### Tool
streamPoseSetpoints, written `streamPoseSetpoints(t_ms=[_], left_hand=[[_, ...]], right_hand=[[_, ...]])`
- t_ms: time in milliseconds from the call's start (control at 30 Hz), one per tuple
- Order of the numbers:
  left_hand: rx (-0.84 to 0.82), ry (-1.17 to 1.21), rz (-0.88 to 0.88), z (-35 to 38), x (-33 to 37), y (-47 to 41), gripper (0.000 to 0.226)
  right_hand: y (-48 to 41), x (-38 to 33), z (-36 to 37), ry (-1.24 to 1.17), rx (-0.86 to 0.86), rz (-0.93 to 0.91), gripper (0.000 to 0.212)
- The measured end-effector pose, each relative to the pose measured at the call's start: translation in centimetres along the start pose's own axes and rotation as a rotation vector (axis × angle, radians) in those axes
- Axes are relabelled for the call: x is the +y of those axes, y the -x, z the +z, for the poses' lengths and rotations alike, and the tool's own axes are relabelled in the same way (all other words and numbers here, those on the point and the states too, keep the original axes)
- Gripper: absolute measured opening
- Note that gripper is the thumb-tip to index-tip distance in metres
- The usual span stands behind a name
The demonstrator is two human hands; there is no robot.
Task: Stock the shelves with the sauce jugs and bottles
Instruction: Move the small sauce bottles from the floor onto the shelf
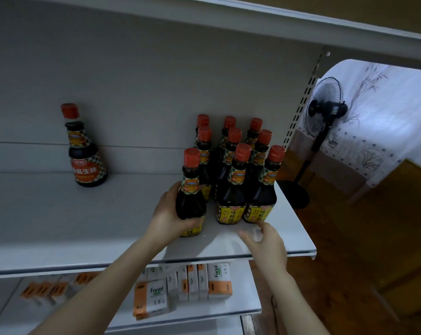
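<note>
Head view: left grip (167, 213), centre frame, has fingers and thumb curled round the lower body of a dark sauce bottle (190, 201). The bottle is upright w/ red cap, at the front of the white shelf (83, 226), just left of the bottle group (238, 170). That group stands in rows, centre-right, yellow labels in front. Right grip (265, 240) is blurred, fingers loosely spread, holding nothing, at the shelf front by the front-right bottles; can't tell if touching. A lone red-label bottle (85, 151) stands upper left, well apart. Tissue packs (154, 298) sit on the lower shelf. Black fan (325, 112) at right.
</note>
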State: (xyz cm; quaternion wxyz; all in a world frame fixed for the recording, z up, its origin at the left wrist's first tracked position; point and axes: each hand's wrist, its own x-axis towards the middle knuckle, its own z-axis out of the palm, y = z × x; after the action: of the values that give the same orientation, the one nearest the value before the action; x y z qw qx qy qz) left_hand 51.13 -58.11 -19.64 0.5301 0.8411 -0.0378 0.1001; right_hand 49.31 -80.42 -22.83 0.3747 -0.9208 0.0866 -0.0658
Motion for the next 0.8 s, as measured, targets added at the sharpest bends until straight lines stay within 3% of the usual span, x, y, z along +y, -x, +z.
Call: streamPoseSetpoints(t_ms=[233, 633, 800], left_hand=[[0.023, 0.035, -0.014, 2.4, 0.3, -1.8, 0.067], [-0.014, 0.092, -0.039, 3.0, 0.0, -1.7, 0.091], [-0.036, 0.057, -0.082, 3.0, -0.5, -0.9, 0.098]], right_hand=[[0.5, 1.1, 0.1, -0.115, 0.011, 0.031, 0.076], [-1.5, 1.3, -0.5, -0.347, 0.007, 0.066, 0.089], [-3.2, 0.9, -0.7, -0.402, -0.014, 0.020, 0.078]])
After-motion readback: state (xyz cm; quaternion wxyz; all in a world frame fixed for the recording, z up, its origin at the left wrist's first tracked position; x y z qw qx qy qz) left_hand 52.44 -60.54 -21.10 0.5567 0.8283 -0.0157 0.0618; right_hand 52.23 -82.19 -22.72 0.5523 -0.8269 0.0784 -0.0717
